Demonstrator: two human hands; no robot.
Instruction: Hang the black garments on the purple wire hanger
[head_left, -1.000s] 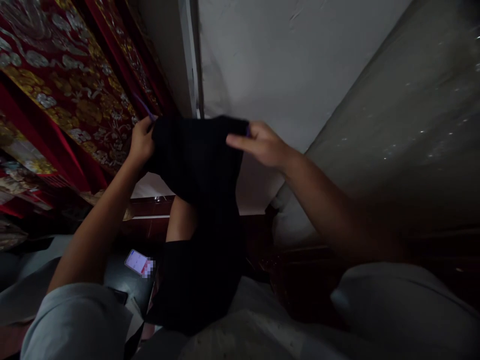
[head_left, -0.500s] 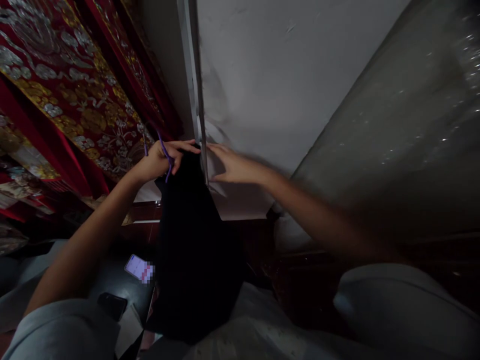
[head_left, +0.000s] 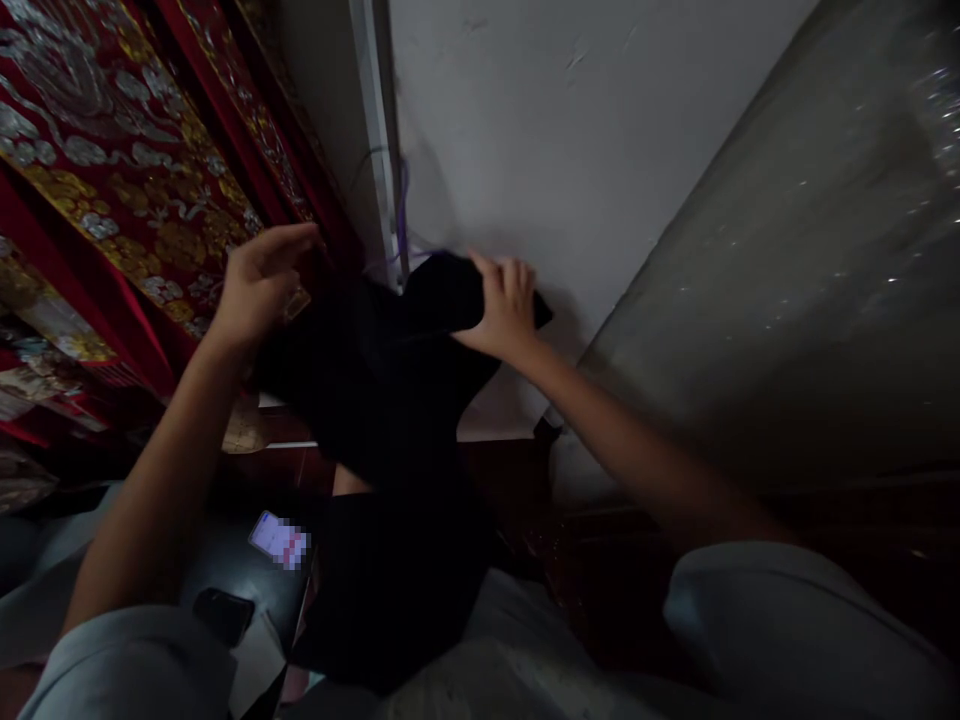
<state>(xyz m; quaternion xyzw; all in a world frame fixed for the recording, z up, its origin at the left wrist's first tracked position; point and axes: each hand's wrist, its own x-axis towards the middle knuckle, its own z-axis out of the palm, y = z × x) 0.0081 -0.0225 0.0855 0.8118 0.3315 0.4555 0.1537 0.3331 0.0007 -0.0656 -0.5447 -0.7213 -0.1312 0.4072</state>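
A black cloth (head_left: 390,340), probably a garment, spreads between my two hands in front of the white panel. My right hand (head_left: 510,310) is closed on its right side, fingers over the fabric and thumb underneath. At the cloth's left side, my left hand (head_left: 259,290) is curled on its edge; the dark fabric hides the exact grip. A small pale patch (head_left: 296,303) shows by the left thumb, too unclear to name. Just behind the cloth's top, a purple cord (head_left: 403,200) hangs against a metal strip (head_left: 384,130). More black fabric (head_left: 390,580) covers my lap.
Red hangings with gold and silver embroidery (head_left: 172,210) are at the left. A white panel (head_left: 555,130) stands ahead, with a sheet under shiny clear plastic (head_left: 750,320) to its right. A lit phone (head_left: 279,540) and a black object (head_left: 223,612) lie on a dark surface at lower left.
My hands have moved apart from the metal strip, left and right, spreading the black cloth. The purple cord has gone from my left hand to the strip.
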